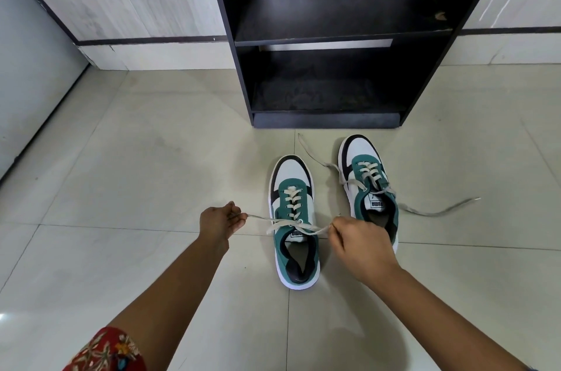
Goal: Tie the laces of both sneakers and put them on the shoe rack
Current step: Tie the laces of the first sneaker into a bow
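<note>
We have the left hand (219,222) pinched on one lace end (258,218) and the right hand (358,241) pinched on the other lace end (318,230) of the near sneaker (294,219), both drawn out sideways across the tongue. Looks like the first cross or tightening pull, no bow yet.

The second sneaker (368,185) sits just beside it, nearer the rack, its loose laces (437,212) trailing over the floor tiles (151,158), untied.

Risks, as we judge them: pulling unevenly could drag the near sneaker sideways, since nothing pins it down. A thin pinch on flat lace may slip once tension rises. The right hand sits close to the second sneaker's collar, so we could knock it, or snag its stray lace into the knot.

Containers: the dark shoe rack (334,36) stands straight ahead against the wall. The two shelves we can see hold no shoes; the lower shelf surface looks scuffed or dusty. Both sneakers are on the floor in front of it, none placed yet.
</note>
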`<state>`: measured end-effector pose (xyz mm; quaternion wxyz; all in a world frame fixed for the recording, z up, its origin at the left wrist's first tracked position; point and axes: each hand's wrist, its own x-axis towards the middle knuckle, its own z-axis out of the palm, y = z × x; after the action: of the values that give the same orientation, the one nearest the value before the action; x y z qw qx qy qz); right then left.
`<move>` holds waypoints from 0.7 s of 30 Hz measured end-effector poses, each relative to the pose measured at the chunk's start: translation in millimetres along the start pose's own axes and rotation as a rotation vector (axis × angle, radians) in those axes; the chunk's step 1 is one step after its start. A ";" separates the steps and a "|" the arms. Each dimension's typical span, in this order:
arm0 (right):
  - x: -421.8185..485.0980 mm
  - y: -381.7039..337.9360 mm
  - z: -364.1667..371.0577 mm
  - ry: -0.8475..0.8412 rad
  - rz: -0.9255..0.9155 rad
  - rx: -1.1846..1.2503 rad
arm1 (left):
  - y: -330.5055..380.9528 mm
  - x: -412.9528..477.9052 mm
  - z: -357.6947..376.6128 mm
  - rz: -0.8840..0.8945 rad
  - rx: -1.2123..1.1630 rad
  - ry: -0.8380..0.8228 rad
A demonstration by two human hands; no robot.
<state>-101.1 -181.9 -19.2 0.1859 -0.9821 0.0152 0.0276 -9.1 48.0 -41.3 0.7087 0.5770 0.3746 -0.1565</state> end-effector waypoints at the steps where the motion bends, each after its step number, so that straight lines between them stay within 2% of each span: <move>1: -1.3 -0.7 1.6 -0.012 0.010 -0.001 | -0.7 0.6 -0.3 0.000 -0.007 0.009; 3: -1.4 -2.8 5.4 -0.068 0.065 0.054 | -3.9 -0.8 -0.8 0.022 -0.012 0.020; 4: -0.4 -2.8 7.8 -0.113 0.115 0.161 | -6.1 -2.3 -1.7 0.043 0.003 0.018; 6: 1.3 1.1 11.3 -0.211 0.232 0.529 | -12.5 -7.6 -3.3 0.079 0.102 0.002; 8: 0.9 5.9 14.1 -0.172 0.299 0.832 | -19.7 -15.2 -5.1 0.043 0.208 -0.033; 11: -1.5 6.2 17.8 -0.162 0.349 0.847 | -23.5 -35.0 1.4 -0.038 0.356 -0.181; 13: 1.0 1.3 22.4 -0.283 0.414 0.906 | -24.3 -45.0 10.4 -0.006 0.531 -0.317; 15: 3.0 -7.5 24.8 -0.416 0.475 0.985 | -26.4 -50.0 18.2 0.043 0.677 -0.385; 17: 4.9 -13.3 30.3 -0.439 0.517 1.003 | -29.7 -51.5 22.7 0.128 0.801 -0.376; 21: 9.8 -31.8 36.4 -0.423 0.517 1.026 | -19.4 -54.9 18.9 0.366 1.006 -0.259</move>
<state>-91.8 -139.2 -42.0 0.6216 -0.7049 0.2269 0.2554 -52.0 13.2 -14.7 0.4016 0.8762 0.0569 -0.2602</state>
